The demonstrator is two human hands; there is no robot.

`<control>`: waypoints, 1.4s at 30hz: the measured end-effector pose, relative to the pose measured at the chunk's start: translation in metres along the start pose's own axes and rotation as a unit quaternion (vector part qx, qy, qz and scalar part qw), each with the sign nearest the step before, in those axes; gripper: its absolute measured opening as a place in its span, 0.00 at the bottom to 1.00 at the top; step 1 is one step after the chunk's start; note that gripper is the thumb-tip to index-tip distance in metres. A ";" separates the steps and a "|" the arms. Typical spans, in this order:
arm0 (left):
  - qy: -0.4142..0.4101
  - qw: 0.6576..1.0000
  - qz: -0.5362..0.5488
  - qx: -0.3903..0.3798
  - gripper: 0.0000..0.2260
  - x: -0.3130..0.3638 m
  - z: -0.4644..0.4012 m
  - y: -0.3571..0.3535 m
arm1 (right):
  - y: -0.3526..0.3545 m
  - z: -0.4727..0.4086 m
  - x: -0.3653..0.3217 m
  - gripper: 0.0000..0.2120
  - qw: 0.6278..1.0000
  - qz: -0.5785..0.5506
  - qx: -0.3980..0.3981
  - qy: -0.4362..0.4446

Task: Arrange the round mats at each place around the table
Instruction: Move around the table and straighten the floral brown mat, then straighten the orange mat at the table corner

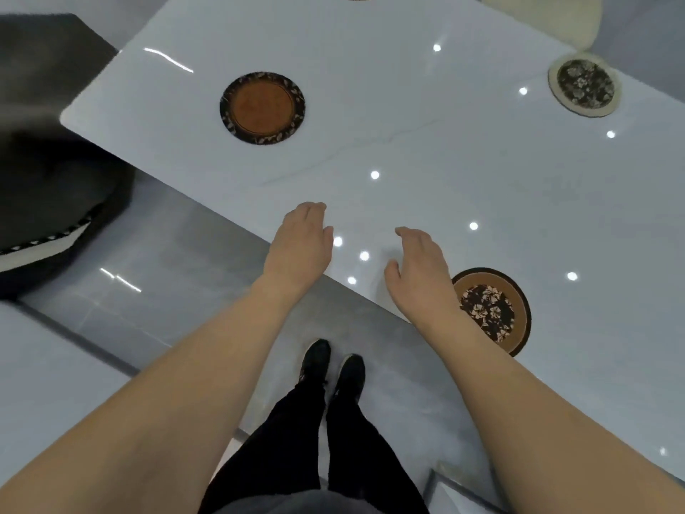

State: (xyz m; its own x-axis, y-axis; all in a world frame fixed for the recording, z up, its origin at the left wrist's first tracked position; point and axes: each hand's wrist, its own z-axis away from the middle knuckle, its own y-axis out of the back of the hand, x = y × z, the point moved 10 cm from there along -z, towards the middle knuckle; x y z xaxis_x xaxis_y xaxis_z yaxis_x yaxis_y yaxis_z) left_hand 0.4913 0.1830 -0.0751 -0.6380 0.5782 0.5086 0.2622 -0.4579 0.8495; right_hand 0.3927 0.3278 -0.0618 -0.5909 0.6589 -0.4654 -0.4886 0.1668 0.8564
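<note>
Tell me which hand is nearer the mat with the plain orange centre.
Left. The left hand hovers at the table edge, below that mat. The right hand is farther right, beside the flowered mat.

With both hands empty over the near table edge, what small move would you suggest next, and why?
Probably slide the right hand sideways onto the tan mat with the dark floral centre beside it and nudge it inward. That mat lies close to the near edge of the table, while the orange-centred mat sits well inside. The left hand holds nothing and can wait.
</note>
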 end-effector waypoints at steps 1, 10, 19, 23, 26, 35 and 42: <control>0.014 1.000 0.003 0.016 0.18 -0.012 0.001 0.009 | -0.005 -0.005 -0.013 0.24 1.000 0.004 -0.011 0.017; 0.074 0.995 0.027 0.053 0.18 -0.099 -0.012 0.056 | -0.046 -0.047 -0.092 0.23 0.996 0.012 -0.066 0.060; 0.102 0.993 0.045 0.036 0.18 -0.169 -0.075 0.092 | -0.079 -0.103 -0.142 0.23 0.994 -0.086 -0.071 -0.013; 0.116 0.992 0.049 0.012 0.18 -0.180 -0.108 0.095 | -0.079 -0.138 -0.146 0.23 0.989 -0.121 -0.078 -0.036; 0.120 0.991 0.057 0.014 0.19 -0.187 -0.133 0.095 | -0.077 -0.173 -0.147 0.24 0.985 -0.142 -0.081 -0.061; 0.127 0.990 0.059 0.027 0.21 -0.209 -0.226 0.103 | -0.074 -0.257 -0.134 0.18 0.952 -0.223 -0.002 -0.210; 0.132 0.990 0.055 0.016 0.14 -0.211 -0.260 0.098 | -0.085 -0.291 -0.130 0.12 0.949 -0.201 -0.003 -0.242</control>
State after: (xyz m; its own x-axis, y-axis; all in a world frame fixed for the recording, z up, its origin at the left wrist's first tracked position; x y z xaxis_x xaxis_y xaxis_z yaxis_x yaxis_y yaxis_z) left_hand 0.4632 -0.1600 -0.1354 -0.7702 0.3282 0.5469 0.3598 -0.4843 0.7975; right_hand 0.3244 0.0150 -0.1392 0.0072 0.8031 -0.5958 -0.6159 0.4730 0.6300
